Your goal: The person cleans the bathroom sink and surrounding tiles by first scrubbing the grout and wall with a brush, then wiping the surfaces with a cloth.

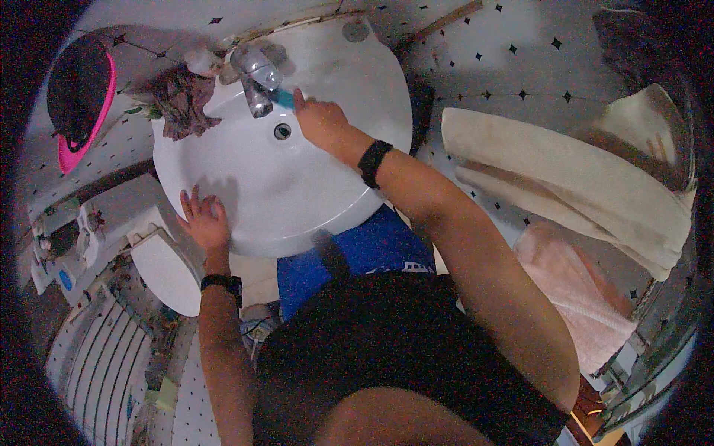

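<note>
In front of me is a white ceramic washbasin [268,195] with a metal drain [283,131]. At its back stands a chrome faucet [257,100] with a clear, rounded handle [263,73]. My right hand [323,120] grips a teal object [283,99] against the side of the faucet; the fingers hide most of it, so I cannot tell what it is. My left hand [206,223] is at the left front rim of the basin, fingers apart and holding nothing. Each wrist wears a black band.
A purplish-brown ornament [181,100] overhangs the basin's back left. A pink-rimmed mirror [111,89] is beyond it. Cream towels [558,161] and a pink towel [574,295] hang at right. To the left are a white toilet lid [167,267] and a slatted panel [106,357].
</note>
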`<action>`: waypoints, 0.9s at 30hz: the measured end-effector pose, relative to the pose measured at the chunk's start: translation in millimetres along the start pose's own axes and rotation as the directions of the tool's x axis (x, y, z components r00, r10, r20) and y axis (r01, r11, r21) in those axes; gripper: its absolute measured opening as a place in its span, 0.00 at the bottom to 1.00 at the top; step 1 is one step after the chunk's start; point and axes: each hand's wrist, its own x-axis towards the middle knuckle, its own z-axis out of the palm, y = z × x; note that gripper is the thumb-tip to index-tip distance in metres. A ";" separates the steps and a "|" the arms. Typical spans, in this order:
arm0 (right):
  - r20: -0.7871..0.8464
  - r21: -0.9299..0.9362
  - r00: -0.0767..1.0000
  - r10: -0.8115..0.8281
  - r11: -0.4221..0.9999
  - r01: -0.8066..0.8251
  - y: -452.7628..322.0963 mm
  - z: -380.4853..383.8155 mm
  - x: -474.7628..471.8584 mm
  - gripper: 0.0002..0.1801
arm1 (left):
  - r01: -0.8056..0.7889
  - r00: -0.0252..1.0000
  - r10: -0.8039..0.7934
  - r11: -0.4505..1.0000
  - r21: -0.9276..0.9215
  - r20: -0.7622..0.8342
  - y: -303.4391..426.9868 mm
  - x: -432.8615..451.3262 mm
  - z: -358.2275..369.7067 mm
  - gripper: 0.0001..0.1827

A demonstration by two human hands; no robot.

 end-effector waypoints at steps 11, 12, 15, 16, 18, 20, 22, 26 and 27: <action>-0.027 0.025 1.000 0.004 1.000 -0.003 39.0 -11.9 -29.7 0.24 | 0.021 1.000 -0.020 0.995 -0.094 0.011 -0.8 -3.3 -4.0 0.13; -0.004 0.025 1.000 -0.025 0.999 0.025 35.4 -6.4 -27.5 0.24 | 0.023 0.999 -0.022 1.000 -0.018 0.035 3.6 -0.4 -12.0 0.13; 0.112 0.032 0.993 -0.041 0.999 0.038 19.6 4.7 -27.0 0.21 | -0.030 0.999 0.030 1.000 -0.003 -0.024 -1.5 -3.3 -8.1 0.12; 0.156 0.032 0.987 -0.035 0.999 0.030 15.6 5.5 -28.4 0.20 | -0.042 0.999 0.042 0.999 0.022 -0.008 -1.6 -4.3 -10.9 0.12; 0.167 0.072 0.985 -0.035 0.997 0.023 15.7 12.3 -28.9 0.17 | -0.066 0.998 0.064 0.995 0.077 0.028 1.8 -6.1 -18.5 0.13; 0.176 0.076 0.984 -0.032 0.997 0.018 15.7 20.5 -29.6 0.14 | -0.092 0.996 0.091 0.994 0.051 0.010 6.6 -6.4 -26.6 0.14; 0.187 0.042 0.982 -0.024 0.999 0.016 11.2 27.2 -33.3 0.13 | -0.110 0.994 0.110 0.994 0.011 0.013 10.9 -6.3 -31.5 0.16; 0.105 0.015 0.992 -0.067 0.998 0.066 15.1 56.3 -30.5 0.12 | -0.187 0.982 0.180 0.943 -0.277 -0.049 41.1 13.8 -4.1 0.18; 0.133 0.008 0.990 -0.055 0.998 0.054 15.5 62.8 -30.6 0.12 | -0.227 0.974 0.216 0.891 -0.392 -0.074 52.3 23.3 2.2 0.18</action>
